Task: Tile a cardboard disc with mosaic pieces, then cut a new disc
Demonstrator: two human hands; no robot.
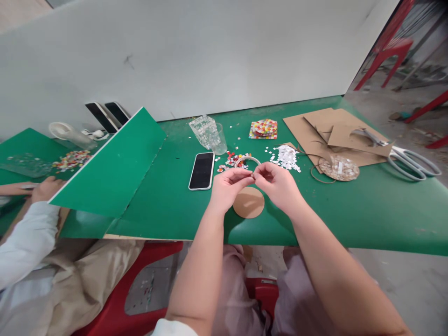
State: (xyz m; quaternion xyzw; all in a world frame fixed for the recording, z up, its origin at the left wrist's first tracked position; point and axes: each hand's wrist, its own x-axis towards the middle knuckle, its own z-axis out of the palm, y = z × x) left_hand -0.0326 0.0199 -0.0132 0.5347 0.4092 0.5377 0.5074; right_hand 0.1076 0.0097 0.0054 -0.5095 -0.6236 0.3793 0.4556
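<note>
My left hand (229,185) and my right hand (276,183) meet over the table with fingertips pinched together. Between them is a thin pale ring that looks like a roll of tape (256,160); its near edge is hidden behind my fingers. Just below my hands, a round brown cardboard disc (248,204) lies flat on the green table. Behind the ring are loose red, orange and white mosaic chips (231,159). A heap of white chips (287,157) lies right of them. A phone (202,171) rests left of my left hand.
A clear plastic cup (219,140) and a bag of white chips (204,130) stand behind the phone. Mosaic coasters (263,129) sit farther back. Rightward are cardboard sheets (360,156), a chip-covered disc (339,169) and scissors (415,163). A green board (115,172) separates a co-worker's hand (47,188).
</note>
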